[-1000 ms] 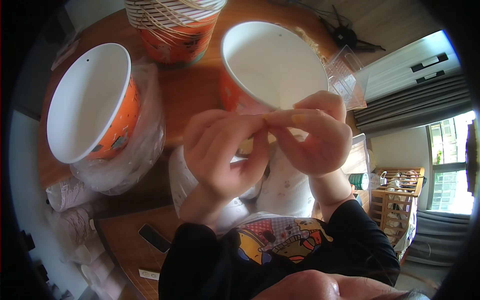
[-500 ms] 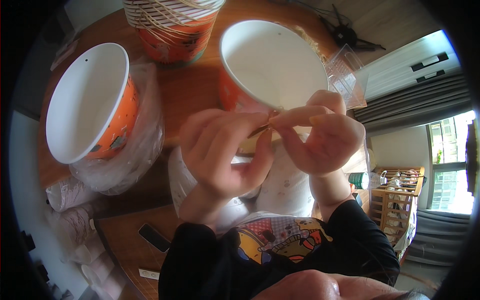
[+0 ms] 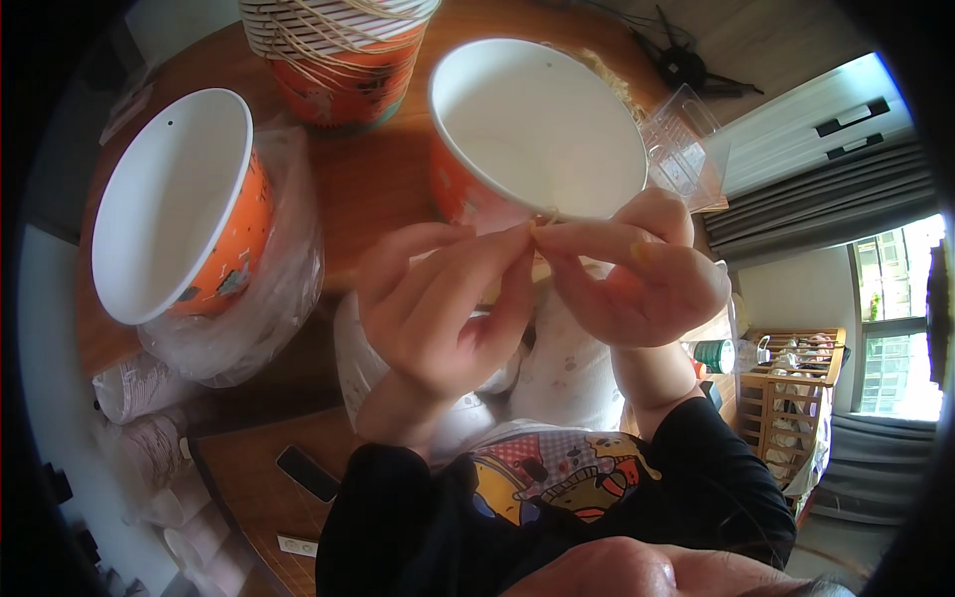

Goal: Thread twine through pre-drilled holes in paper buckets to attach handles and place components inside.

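Observation:
My left hand (image 3: 438, 303) and my right hand (image 3: 632, 274) meet fingertip to fingertip just in front of an orange paper bucket (image 3: 463, 189). Both are closed in a pinch on a thin tan cord (image 3: 550, 214), of which only a short bit shows at the bucket's near rim. The fingers hide the rest of it. This bucket has a white inside and a small hole near its far rim. To the left, a second orange bucket (image 3: 244, 244) lies tilted on a clear plastic bag (image 3: 284, 289), its mouth towards me.
A stack of orange buckets (image 3: 343, 90) with tan cord handles stands at the back of the wooden table (image 3: 368, 169). Right of the near bucket is a clear plastic box (image 3: 686, 144). More tan cord (image 3: 612, 80) lies behind it. A phone (image 3: 306, 473) rests at lower left.
The fingertips have drawn closer together, and my left fingers have closed up more. The cord between them shows less now. The buckets sit slightly further left in the picture.

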A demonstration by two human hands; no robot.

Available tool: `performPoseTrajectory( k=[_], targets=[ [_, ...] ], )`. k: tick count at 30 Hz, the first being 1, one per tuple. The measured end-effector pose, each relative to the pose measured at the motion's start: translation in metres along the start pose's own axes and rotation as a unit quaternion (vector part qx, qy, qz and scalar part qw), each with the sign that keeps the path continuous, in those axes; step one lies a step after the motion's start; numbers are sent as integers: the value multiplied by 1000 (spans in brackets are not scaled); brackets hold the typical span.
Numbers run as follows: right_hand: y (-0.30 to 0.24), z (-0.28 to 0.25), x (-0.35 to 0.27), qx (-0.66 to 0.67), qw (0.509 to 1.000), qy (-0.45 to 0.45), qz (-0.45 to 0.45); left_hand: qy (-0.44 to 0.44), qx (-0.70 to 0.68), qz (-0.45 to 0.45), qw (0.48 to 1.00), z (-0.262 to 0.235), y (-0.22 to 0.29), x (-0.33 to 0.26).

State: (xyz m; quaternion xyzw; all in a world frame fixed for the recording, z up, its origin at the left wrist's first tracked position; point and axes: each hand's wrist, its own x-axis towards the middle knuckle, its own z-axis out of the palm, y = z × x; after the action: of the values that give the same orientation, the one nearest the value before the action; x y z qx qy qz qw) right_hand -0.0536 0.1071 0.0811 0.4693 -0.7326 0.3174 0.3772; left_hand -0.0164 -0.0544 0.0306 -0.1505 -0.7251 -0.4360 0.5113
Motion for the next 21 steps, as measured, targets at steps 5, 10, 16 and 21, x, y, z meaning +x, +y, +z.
performPoseTrajectory(
  k=[5, 10, 16, 21],
  targets=[
    [1, -1, -2, 3, 1000, -9, 15, 5, -20, -16, 1000, 0, 2, 2],
    [1, -1, -2, 13, 1000, -11, 21, -43, -130, -90, 987, 0, 5, 3],
    [0, -1, -6, 10, 1000, -8, 17, -46, -252, -216, 942, 2, 4, -3],
    [-4, -3, -5, -21, 999, -18, 39, -51, -286, -271, 918, 3, 4, -6]
  ],
)
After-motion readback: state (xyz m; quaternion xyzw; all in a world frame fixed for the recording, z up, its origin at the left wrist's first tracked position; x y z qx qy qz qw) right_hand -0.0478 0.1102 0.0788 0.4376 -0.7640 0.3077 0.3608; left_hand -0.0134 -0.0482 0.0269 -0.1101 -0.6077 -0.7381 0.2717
